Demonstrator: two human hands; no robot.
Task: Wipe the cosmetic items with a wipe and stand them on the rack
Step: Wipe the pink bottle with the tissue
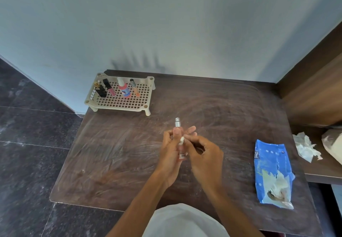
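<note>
Left hand (171, 151) is gripping a pink spray bottle (177, 124) upright above the middle of the tabletop (111, 153), fingers curling round its body. Right hand (205, 155) is pinching a small white wipe (182, 140) against the bottle's side. A torn blue wipe pack (272, 172) is lying near the right edge. At the far-left corner, the rack (118, 108) is holding 4 cosmetic items standing up.

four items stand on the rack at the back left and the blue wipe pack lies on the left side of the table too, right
Not quite. The head view shows the blue wipe pack lying on the right side of the table, not the left. The rest holds: four items stand on the rack at the back left.
</note>
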